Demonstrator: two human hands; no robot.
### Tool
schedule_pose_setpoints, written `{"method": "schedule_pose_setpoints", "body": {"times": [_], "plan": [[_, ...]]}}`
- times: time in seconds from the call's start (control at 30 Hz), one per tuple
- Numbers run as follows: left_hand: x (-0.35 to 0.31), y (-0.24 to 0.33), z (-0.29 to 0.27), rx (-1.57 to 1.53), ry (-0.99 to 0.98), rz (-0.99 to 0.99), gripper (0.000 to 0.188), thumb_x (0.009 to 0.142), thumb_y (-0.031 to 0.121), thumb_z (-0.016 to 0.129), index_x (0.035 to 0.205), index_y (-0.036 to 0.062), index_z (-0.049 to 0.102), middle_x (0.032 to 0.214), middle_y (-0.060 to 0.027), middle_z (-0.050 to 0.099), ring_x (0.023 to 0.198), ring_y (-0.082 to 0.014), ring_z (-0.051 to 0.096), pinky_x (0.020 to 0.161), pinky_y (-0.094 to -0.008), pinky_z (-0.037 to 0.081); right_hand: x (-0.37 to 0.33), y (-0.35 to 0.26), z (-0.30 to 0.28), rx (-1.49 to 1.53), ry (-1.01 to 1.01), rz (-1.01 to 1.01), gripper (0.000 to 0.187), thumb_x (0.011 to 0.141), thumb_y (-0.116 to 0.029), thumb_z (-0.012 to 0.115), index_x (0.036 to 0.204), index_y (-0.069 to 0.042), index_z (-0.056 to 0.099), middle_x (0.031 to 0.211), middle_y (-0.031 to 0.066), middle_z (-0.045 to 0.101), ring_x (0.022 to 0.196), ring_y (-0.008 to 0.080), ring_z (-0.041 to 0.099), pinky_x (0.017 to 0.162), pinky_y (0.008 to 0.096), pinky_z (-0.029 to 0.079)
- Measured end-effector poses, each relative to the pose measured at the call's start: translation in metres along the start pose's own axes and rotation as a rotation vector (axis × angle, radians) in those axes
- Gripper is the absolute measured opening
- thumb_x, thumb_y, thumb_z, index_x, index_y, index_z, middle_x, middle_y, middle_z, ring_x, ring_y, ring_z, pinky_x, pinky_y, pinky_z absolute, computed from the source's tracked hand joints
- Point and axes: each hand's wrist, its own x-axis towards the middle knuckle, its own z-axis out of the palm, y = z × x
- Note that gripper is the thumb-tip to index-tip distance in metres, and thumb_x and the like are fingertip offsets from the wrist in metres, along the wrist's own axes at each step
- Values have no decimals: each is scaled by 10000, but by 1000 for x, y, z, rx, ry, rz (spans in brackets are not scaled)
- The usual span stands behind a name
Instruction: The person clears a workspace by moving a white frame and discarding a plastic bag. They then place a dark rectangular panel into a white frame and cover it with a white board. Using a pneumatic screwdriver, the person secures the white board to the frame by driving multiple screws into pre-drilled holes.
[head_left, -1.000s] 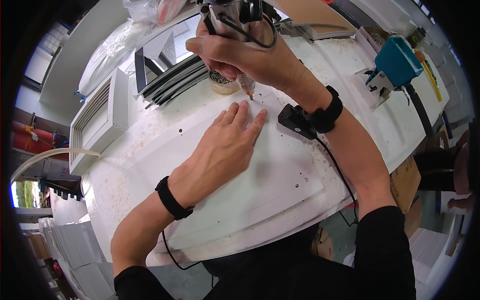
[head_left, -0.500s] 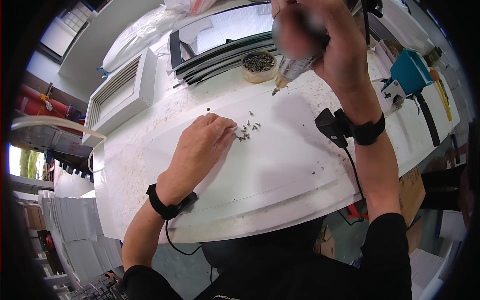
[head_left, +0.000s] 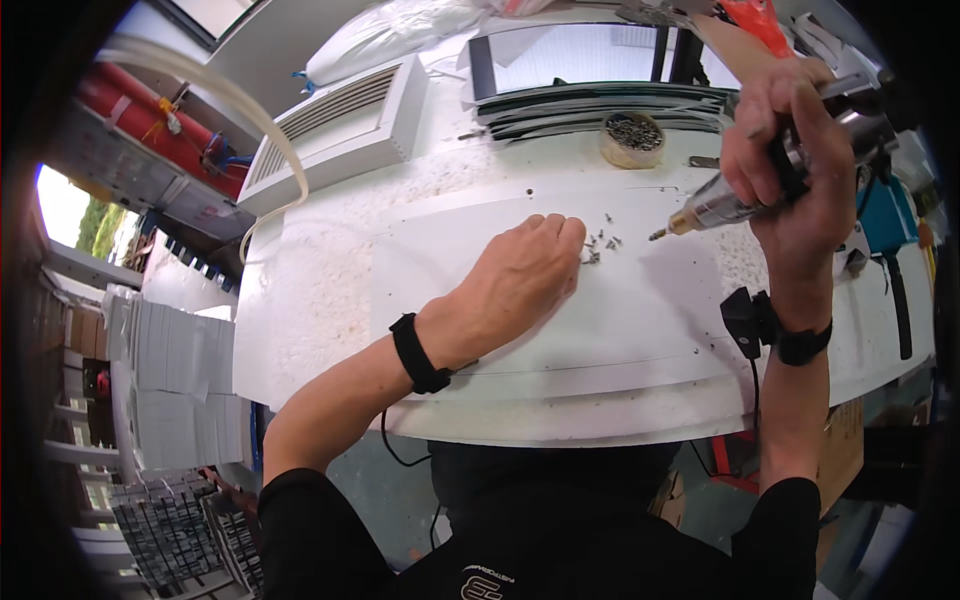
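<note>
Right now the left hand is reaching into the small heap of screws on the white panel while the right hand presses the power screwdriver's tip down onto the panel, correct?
Not quite. In the head view the right hand holds the power screwdriver raised, its tip in the air, clear of the white panel. The left hand does reach into the small heap of screws on the panel.
</note>
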Motion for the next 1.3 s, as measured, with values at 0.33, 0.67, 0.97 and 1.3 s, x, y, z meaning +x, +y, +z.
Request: {"method": "schedule_pose_setpoints", "body": {"times": [0.33,0.67,0.97,1.3], "plan": [[-134,32,-34,-965,292,-545,133,959,5,676,1015,-3,556,966,-83,691,926,-184,700,790,-329,575,-15,-10,100,244,3,27,245,1119,-283,401,1013,-66,444,880,43,516,498,53,369,460,222,421],[-201,30,-16,-1698,478,-620,203,998,65,686,1128,59,530,1095,-80,668,1024,-137,679,943,-317,597,-19,4,184,429,-74,126,257,1129,-276,366,1028,-59,460,885,66,524,485,89,373,445,262,434],[-213,23,-9,-1775,522,-603,190,995,71,691,1109,81,539,1055,-48,668,972,-117,674,891,-304,611,-16,14,201,420,-138,146,261,1130,-275,358,1034,-57,465,900,64,525,488,88,377,455,264,440],[-224,-4,-27,-789,614,-556,204,938,-38,687,1117,37,623,1059,-72,726,1002,-171,728,895,-307,583,6,32,256,381,-121,312,322,1032,-317,540,918,-17,562,772,83,575,458,97,447,438,261,417]]}}
